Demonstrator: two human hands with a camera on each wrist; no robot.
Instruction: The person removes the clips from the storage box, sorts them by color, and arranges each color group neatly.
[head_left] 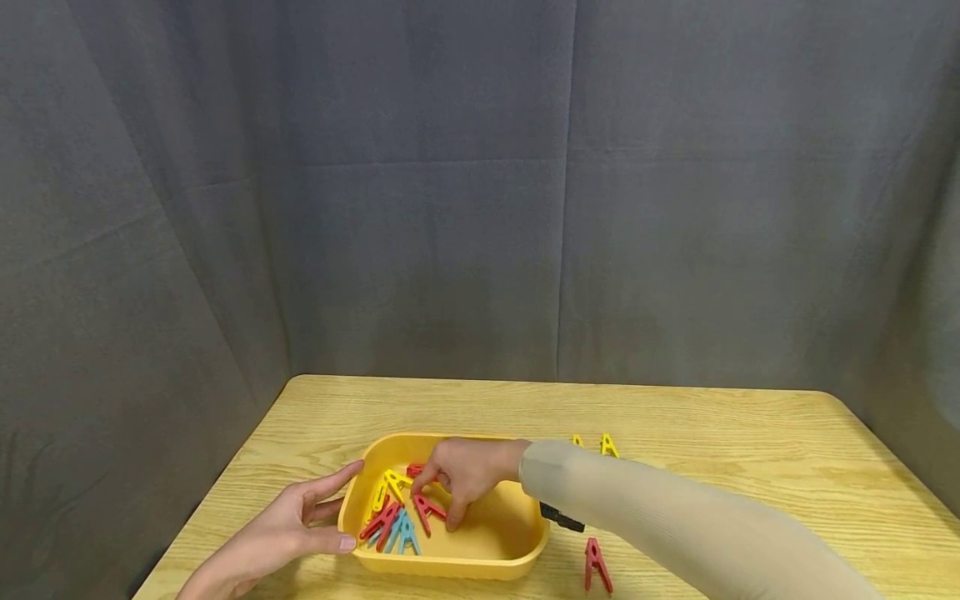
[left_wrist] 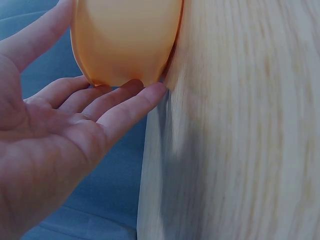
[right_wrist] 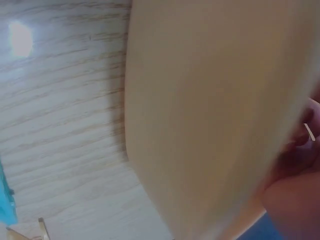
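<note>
A yellow tub (head_left: 450, 560) sits near the front left of the tabletop (head_left: 720, 433), with red, yellow and blue pegs (head_left: 393, 521) heaped at its left end; the right hand (head_left: 463, 475) reaches down into it from the right, fingers curled onto a red peg (head_left: 426, 508) among the heap, though whether it truly pinches the peg I cannot tell, the right wrist view being a blur of tub wall (right_wrist: 210, 115); the left hand (head_left: 288, 525) lies flat and relaxed against the tub's left outer wall, thumb at the near corner and fingers spread along the side, which the left wrist view confirms, fingertips (left_wrist: 150, 95) touching the tub's underside edge (left_wrist: 125, 40) where it meets the wood; outside the tub, a second red peg (head_left: 597, 565) lies on the tabletop just right of it, near the sleeve (head_left: 675, 525); two yellow pegs (head_left: 607, 445) stand behind the forearm; a grey curtain (head_left: 480, 192) hangs behind.
</note>
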